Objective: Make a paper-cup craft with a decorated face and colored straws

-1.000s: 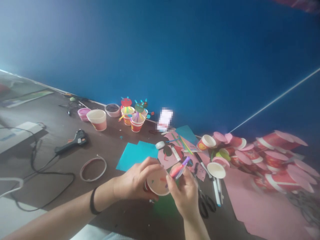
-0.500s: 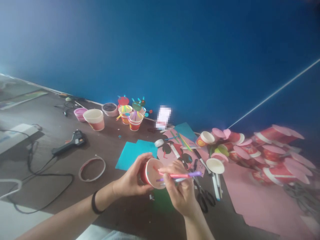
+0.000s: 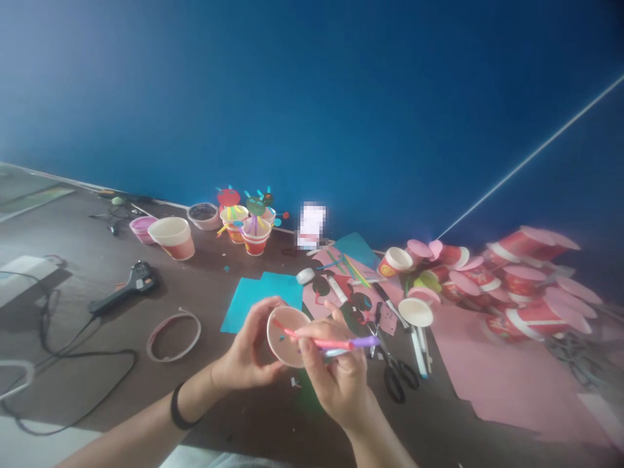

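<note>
My left hand [image 3: 256, 348] is wrapped round a paper cup [image 3: 287, 354], tilted so that its open mouth faces me. A small blue speck shows inside the cup. In my right hand [image 3: 336, 374] are pinched thin sticks that look like red and purple straws [image 3: 331, 343], with a paler stick under them. The red one's left end reaches over the cup's mouth; whether it touches the inside I cannot tell. Below my right hand lies a piece of green paper [image 3: 311, 393], and scissors [image 3: 400, 374] with black handles lie to its right.
Blue paper [image 3: 263, 296] lies behind the cup. At left are a glue gun [image 3: 131, 286] with its cord and a tape ring [image 3: 174, 335]. Decorated cups [image 3: 256, 237] stand near the wall. Several red cups [image 3: 524, 283] crowd the right, behind pink paper [image 3: 478, 354].
The view has shifted slightly. The cup's mouth has turned more toward me. The purple end that lay across the cup's mouth no longer shows there; the red straw still reaches over it.
</note>
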`<state>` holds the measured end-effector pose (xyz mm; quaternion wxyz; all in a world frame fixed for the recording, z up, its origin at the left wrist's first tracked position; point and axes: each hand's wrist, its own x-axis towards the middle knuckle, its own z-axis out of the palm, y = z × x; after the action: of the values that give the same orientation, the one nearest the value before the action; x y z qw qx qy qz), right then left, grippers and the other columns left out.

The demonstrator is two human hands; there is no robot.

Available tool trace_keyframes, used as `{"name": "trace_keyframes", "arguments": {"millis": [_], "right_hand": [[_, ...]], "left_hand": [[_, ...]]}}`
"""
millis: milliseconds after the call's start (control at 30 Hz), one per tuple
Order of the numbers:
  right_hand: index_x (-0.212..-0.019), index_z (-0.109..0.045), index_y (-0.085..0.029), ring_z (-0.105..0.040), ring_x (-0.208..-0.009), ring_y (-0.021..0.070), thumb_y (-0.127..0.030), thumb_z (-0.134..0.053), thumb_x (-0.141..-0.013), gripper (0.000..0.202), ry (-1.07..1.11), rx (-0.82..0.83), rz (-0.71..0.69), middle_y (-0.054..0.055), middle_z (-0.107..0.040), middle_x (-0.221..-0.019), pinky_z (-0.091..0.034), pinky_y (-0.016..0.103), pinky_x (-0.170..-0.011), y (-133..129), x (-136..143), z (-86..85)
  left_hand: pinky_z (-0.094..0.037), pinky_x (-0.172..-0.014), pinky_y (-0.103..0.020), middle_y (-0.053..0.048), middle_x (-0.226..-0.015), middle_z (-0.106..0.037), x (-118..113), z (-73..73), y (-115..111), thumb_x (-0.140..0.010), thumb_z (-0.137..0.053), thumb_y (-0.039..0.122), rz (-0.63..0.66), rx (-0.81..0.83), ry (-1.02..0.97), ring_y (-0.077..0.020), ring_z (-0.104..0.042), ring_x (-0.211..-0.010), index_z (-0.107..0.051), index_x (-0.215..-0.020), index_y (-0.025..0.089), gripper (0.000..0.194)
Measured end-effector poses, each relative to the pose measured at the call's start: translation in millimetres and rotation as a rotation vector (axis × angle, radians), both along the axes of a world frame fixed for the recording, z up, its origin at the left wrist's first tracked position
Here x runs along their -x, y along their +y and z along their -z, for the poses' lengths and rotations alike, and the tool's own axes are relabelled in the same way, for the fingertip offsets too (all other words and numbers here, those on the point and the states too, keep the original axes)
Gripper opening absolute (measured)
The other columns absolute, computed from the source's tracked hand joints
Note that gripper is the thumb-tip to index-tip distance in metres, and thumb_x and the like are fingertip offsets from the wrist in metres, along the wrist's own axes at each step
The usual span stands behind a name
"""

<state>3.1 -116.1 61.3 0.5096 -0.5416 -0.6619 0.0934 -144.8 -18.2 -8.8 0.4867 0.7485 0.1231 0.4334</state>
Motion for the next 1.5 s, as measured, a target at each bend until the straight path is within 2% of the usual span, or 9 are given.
{"name": "trace_keyframes", "arguments": {"millis": [133, 267, 433, 500, 700, 833, 1200, 1400, 1500], "right_hand": [[-0.090, -0.054, -0.023, -0.063, -0.074, 0.0139, -0.010, -0.059, -0.081, 0.016, -0.001, -0.026, 0.044, -0.003, -0.067, -0.080, -0.027, 0.050, -0.105, 3, 4, 0.8], [-0.089, -0.053, -0.023, -0.063, -0.075, 0.0139, -0.008, -0.056, -0.082, 0.017, -0.010, -0.065, 0.061, -0.003, -0.065, -0.077, -0.027, 0.052, -0.104, 4, 6, 1.7], [-0.100, -0.052, -0.024, -0.063, -0.079, 0.0160, -0.007, -0.054, -0.081, 0.026, -0.022, -0.125, 0.073, 0.000, -0.066, -0.083, -0.032, 0.053, -0.101, 3, 7, 3.3], [-0.099, -0.054, -0.023, -0.063, -0.080, 0.0160, -0.007, -0.054, -0.081, 0.025, -0.039, -0.122, 0.066, 0.000, -0.066, -0.083, -0.032, 0.053, -0.101, 4, 7, 3.4], [-0.087, -0.054, -0.022, -0.062, -0.085, 0.0174, -0.011, -0.058, -0.081, 0.013, -0.089, -0.074, 0.097, 0.001, -0.063, -0.083, -0.025, 0.057, -0.105, 7, 9, 3.6], [-0.087, -0.050, -0.022, -0.062, -0.086, 0.0167, -0.005, -0.054, -0.081, 0.018, -0.059, -0.101, 0.086, -0.001, -0.062, -0.081, -0.022, 0.057, -0.105, 7, 12, 7.5], [-0.085, -0.046, -0.023, -0.063, -0.090, 0.0198, -0.004, -0.054, -0.078, 0.021, 0.036, -0.190, 0.090, -0.001, -0.060, -0.077, -0.029, 0.057, -0.101, 8, 14, 14.1], [-0.081, -0.051, -0.022, -0.060, -0.096, 0.0235, -0.007, -0.057, -0.078, 0.017, -0.050, -0.144, 0.123, 0.001, -0.064, -0.073, -0.031, 0.057, -0.100, 10, 11, 6.0], [-0.081, -0.056, -0.021, -0.056, -0.104, 0.0253, -0.012, -0.060, -0.079, 0.011, -0.077, -0.040, 0.135, 0.004, -0.065, -0.079, -0.035, 0.054, -0.099, 8, 8, 1.9]], "left_hand": [[-0.042, -0.095, -0.046, -0.015, -0.125, -0.039, 0, -0.5, -1, -0.065, -0.074, 0.031, -0.016, 0.013, -0.002, -0.0309, -0.046, -0.114, -0.028, -0.134, 0.022, 0.084], [-0.044, -0.094, -0.044, -0.015, -0.122, -0.042, -1, -4.3, -2, -0.067, -0.073, 0.032, -0.002, 0.041, -0.021, -0.0297, -0.047, -0.113, -0.029, -0.134, 0.021, 0.081], [-0.045, -0.092, -0.043, -0.014, -0.121, -0.043, -2, -6.0, -3, -0.067, -0.073, 0.034, 0.001, 0.052, -0.042, -0.0293, -0.049, -0.111, -0.029, -0.133, 0.022, 0.080], [-0.044, -0.093, -0.044, -0.014, -0.121, -0.042, -1, -5.2, -2, -0.067, -0.072, 0.036, 0.007, 0.058, -0.042, -0.0292, -0.048, -0.111, -0.028, -0.134, 0.022, 0.081], [-0.043, -0.095, -0.045, -0.014, -0.122, -0.041, 1, -6.6, -2, -0.070, -0.071, 0.037, -0.011, 0.026, -0.022, -0.0292, -0.048, -0.113, -0.026, -0.135, 0.024, 0.080], [-0.043, -0.095, -0.046, -0.014, -0.122, -0.041, 1, -7.3, -2, -0.068, -0.071, 0.040, -0.059, -0.012, -0.006, -0.0298, -0.047, -0.112, -0.028, -0.134, 0.023, 0.080], [-0.045, -0.091, -0.045, -0.012, -0.119, -0.041, 0, -11.6, -5, -0.068, -0.070, 0.045, -0.066, -0.015, -0.041, -0.0294, -0.048, -0.109, -0.032, -0.132, 0.024, 0.077], [-0.044, -0.093, -0.046, -0.013, -0.122, -0.040, 2, -12.3, -4, -0.071, -0.070, 0.041, -0.041, 0.033, -0.043, -0.0305, -0.048, -0.112, -0.029, -0.134, 0.026, 0.077], [-0.045, -0.094, -0.044, -0.013, -0.122, -0.041, 4, -10.6, -3, -0.069, -0.072, 0.037, -0.015, 0.032, -0.040, -0.0299, -0.049, -0.113, -0.029, -0.135, 0.026, 0.079]]}}
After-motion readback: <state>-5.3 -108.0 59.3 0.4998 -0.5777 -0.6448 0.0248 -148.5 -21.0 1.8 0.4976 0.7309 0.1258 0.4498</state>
